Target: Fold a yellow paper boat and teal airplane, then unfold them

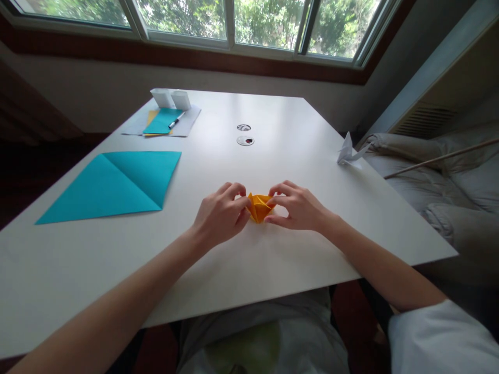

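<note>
White tabletop [273,270] under a wide window [187,18], trees outside. Grey cushions [448,182] and a wooden stick [440,157] sit off the right edge.

Work piece: orange paper [259,206], centre of the tabletop on the near side, between both hands.
- Left hand [220,215]: grip closed, thumb and fingertips pinching the paper's left side.
- Right hand [298,208]: grip closed the same way on the right side, index finger on top.

Progress, my read: well into the folding. The orange paper is already down to a small compact form with several creases and raised flaps. No finished shape is recognisable, so more folds probably remain. The hands cover both sides, so I can't tell the layer count.

Other paper:
- Large teal sheet [117,184] lies flat to the left, barely worked, only a couple of fold lines.
- White folded figure [349,152] at the right edge looks complete.

Containers: two small white tubs [161,97] at the far left, side by side. Contents not visible from this angle. Just in front of them is a grey sheet [189,122] carrying a smaller teal paper [161,123], with a pen [176,120] on top.
</note>
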Motion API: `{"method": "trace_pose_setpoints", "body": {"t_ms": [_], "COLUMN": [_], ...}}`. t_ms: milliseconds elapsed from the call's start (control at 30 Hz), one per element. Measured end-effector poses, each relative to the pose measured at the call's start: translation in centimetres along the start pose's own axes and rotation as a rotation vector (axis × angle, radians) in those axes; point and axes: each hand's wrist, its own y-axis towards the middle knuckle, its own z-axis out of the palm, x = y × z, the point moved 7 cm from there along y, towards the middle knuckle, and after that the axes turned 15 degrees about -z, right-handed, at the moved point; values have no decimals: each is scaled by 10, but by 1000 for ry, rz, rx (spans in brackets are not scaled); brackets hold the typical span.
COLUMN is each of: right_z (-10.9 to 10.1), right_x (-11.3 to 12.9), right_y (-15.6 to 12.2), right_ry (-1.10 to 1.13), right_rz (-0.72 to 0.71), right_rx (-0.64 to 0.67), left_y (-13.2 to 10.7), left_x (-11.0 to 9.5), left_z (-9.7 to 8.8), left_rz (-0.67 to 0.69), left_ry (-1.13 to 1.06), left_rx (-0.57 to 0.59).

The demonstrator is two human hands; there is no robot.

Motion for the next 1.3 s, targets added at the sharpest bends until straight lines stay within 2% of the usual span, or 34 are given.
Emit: {"method": "trace_pose_setpoints", "body": {"t_ms": [267, 500, 600, 933, 1033, 1167, 1233, 1300], "right_z": [-2, -2, 3, 14, 13, 11, 11, 13], "right_x": [-1, -7, -12, -7, -3, -1, -3, -4], "right_y": [4, 8, 6, -6, -6, -6, -7, -9], "right_ry": [57, 462, 562, 499, 460, 466, 500, 551], "right_rz": [20, 74, 89, 32, 26, 19, 43, 72], "right_rx": [9, 145, 198, 233, 252, 262, 266, 269], "left_y": [-3, -3, -2, -2, -3, -8, -7, -4], "left_x": [-3, 3, 5, 2, -3, -13, -10, 0], "left_z": [6, 14, 15, 12, 10, 15, 20, 24], "left_rz": [-115, -142, -144, -54, 51, 211, 160, 36], "left_ry": [169, 105, 75, 2, -19, 7, 4, -14], "left_rx": [55, 140, 146, 102, 120, 223, 247, 234]}}
